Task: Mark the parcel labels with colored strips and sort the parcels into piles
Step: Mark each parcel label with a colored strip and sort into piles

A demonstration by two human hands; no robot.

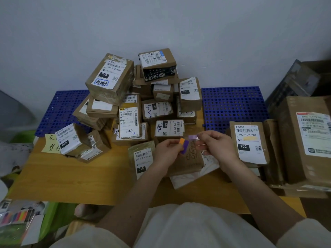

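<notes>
Head view of a sorting table. The left hand point(167, 149) pinched a small pad of colored strips point(184, 145), orange on top and purple below, between thumb and curled fingers. The right hand point(217, 145) pinched one pale purple strip point(193, 137) between thumb and forefinger, its other fingers loosely curled; this strip was held just above and to the right of the pad, apart from any label. Both hands hovered over a flat brown packet point(189, 161) printed "EASY", which lay on the wooden table point(71, 178) partly over a white sheet. Just left of it lay a padded parcel labelled 010 point(141, 158), partly covered by the left forearm. To the right lay a flat parcel labelled 102 point(249, 144), close beside a large carton point(304, 140) at the table's right edge. Behind the hands rose a loose heap of small cardboard boxes point(139, 97), several labelled 070 or 102, resting on the table and on a blue perforated mat point(232, 104) against the wall. A yellow handwritten note point(50, 144) lay at the heap's left foot, touching a tilted box labelled 070 point(69, 138).
</notes>
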